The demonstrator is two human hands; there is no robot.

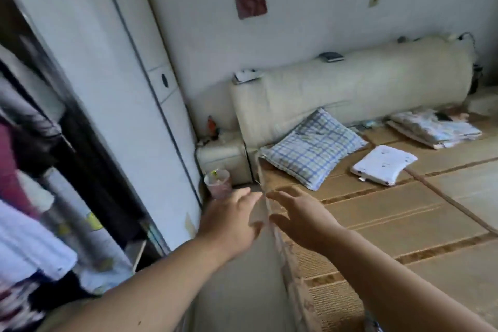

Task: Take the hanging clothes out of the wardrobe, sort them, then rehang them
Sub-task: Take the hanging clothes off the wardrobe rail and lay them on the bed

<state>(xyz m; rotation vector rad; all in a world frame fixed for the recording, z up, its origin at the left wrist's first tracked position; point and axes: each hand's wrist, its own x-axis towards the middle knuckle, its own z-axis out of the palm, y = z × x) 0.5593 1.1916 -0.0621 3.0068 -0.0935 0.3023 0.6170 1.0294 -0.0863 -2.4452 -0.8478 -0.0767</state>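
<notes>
A: Hanging clothes point(24, 170) fill the open wardrobe point(89, 67) at the far left edge: something dark red, white and pale blue pieces, and a light fabric with yellow marks lower down. They are blurred, so single garments are hard to tell apart.

B: And the hands?

A: Both reach forward, side by side, over the near corner of the bed. The left hand point(231, 219) is palm down with fingers loosely spread. The right hand point(299, 217) is just beside it, fingers also spread and slightly curled. Neither holds anything, and neither touches the clothes.

B: What lies on the bed?

A: A woven straw mat point(404, 218) covers it. A blue checked pillow point(312, 148) leans against the cream padded headboard point(350, 89) on the far side. To its right lies a small white pillow point(382, 164), and farther right a folded patterned blanket point(433, 128).

B: Anything between wardrobe and bed?

A: A cream bedside table point(223, 156) stands in the far corner, and a pinkish bin with a clear liner point(218, 183) sits on the floor near it, just beyond the left hand.
</notes>
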